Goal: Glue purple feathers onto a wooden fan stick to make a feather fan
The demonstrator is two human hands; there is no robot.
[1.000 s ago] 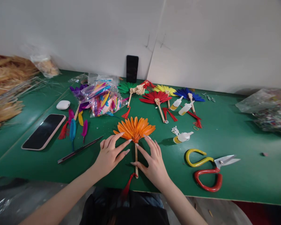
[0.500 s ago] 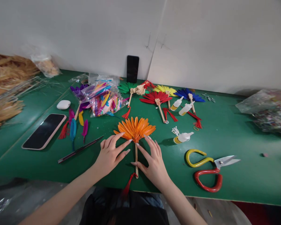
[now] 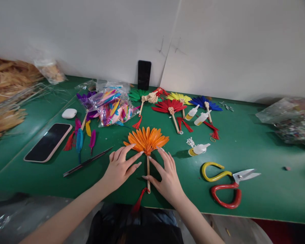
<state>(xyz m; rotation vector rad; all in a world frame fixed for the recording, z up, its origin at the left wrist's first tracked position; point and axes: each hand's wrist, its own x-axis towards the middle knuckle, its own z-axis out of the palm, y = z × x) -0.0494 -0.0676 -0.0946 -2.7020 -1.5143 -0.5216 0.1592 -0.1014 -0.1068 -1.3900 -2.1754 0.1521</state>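
An orange feather fan [image 3: 146, 139] on a thin wooden stick with a red tassel lies flat on the green table [image 3: 256, 152], close to the front edge. My left hand [image 3: 119, 167] rests open beside the stick on its left, fingertips touching the lower orange feathers. My right hand [image 3: 167, 174] lies open on the stick's right side, its fingertips at the fan's base. Neither hand holds anything.
Red-and-yellow scissors [image 3: 227, 181] lie to the right, a glue bottle [image 3: 198, 149] behind them. A phone [image 3: 48, 142], tweezers [image 3: 87, 162], loose feathers [image 3: 79, 139] and a bag of feathers [image 3: 113, 108] sit left. Finished fans [image 3: 171, 105] line the back; straw [image 3: 5, 98] is piled far left.
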